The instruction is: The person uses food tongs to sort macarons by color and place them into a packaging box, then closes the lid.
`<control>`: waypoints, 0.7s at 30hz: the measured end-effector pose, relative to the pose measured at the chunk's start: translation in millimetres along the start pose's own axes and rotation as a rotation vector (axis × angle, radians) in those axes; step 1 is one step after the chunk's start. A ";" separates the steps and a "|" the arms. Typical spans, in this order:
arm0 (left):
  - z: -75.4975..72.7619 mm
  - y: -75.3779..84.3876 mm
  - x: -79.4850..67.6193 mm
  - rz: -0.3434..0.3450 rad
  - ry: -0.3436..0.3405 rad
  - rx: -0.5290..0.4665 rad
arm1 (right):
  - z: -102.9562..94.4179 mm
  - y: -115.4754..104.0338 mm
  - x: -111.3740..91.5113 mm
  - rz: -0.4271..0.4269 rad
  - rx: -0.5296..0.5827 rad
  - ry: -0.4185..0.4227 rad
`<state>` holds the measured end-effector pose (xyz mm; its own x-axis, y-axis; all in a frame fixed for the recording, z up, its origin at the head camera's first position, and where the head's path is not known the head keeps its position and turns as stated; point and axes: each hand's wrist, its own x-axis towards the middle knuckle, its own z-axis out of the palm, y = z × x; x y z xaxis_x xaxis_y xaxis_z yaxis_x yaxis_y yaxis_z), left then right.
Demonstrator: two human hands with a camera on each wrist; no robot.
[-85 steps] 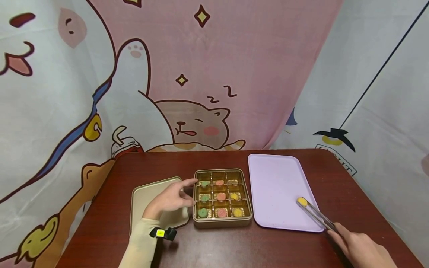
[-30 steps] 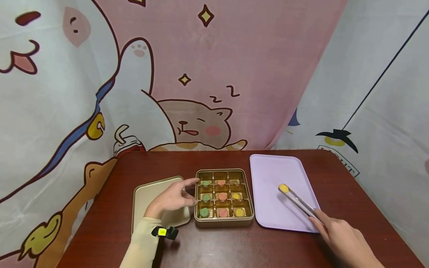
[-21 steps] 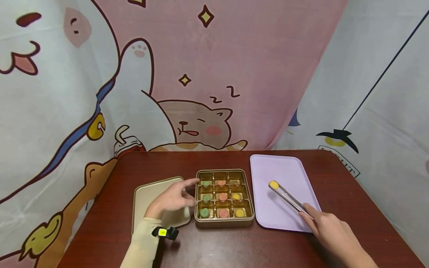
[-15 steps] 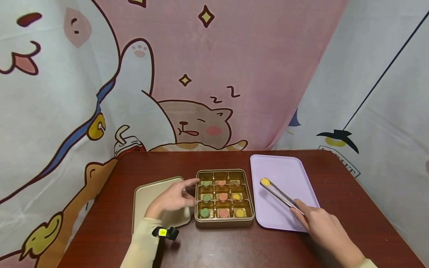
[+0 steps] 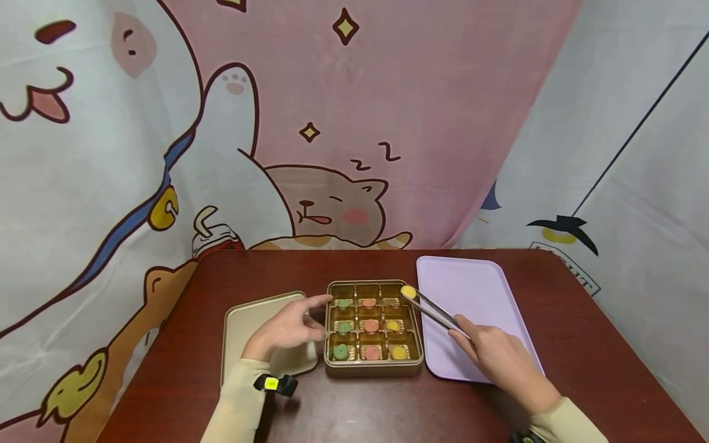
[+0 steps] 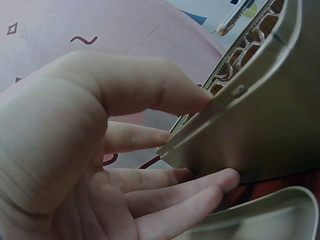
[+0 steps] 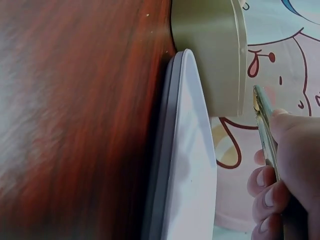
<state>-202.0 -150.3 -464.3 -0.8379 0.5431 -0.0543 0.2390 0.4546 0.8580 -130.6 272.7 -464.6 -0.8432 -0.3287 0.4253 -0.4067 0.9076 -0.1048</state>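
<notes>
My right hand [image 5: 495, 357] holds metal tongs [image 5: 441, 316], with a small round yellow cookie-like piece [image 5: 408, 292] pinched at their tips. The tips overlap the back right corner of a gold tin [image 5: 373, 371] in the head view. Inside the tin, a divided gold insert holds small round pieces in columns: green [image 5: 340, 352] on the left, pink [image 5: 372, 352] in the middle, yellow [image 5: 399, 352] on the right. My left hand [image 5: 290, 326] touches the tin's left side with fairly straight fingers; in the left wrist view the thumb [image 6: 185, 95] lies at the rim.
The tin's gold lid [image 5: 238, 335] lies on the table left of it, partly under my left hand. A lilac tray [image 5: 471, 280] lies close on the right of the tin, below my right hand. A printed cloth [image 5: 432, 111] hangs behind the dark red table [image 5: 354, 412].
My right hand has carried the tongs and the yellow piece leftwards, from over the tray's right side to the tin's back right corner. My left hand stays at the tin.
</notes>
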 end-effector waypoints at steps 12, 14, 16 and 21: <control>0.0 0.1 -0.1 0.002 0.000 -0.008 | 8.2 -9.1 15.9 -0.053 -0.003 -0.005; -0.2 0.1 -0.1 0.004 -0.001 -0.008 | 8.6 -10.1 17.2 -0.057 -0.005 -0.011; -0.4 0.3 -0.1 0.006 -0.003 -0.008 | 8.2 -11.2 18.4 -0.058 -0.005 -0.021; -0.6 0.4 0.2 0.005 0.002 -0.004 | 7.1 -12.5 19.4 -0.050 -0.002 -0.026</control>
<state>-202.4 -150.4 -463.6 -0.8378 0.5439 -0.0488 0.2412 0.4487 0.8606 -144.4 253.1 -461.5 -0.8305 -0.3805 0.4068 -0.4482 0.8901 -0.0823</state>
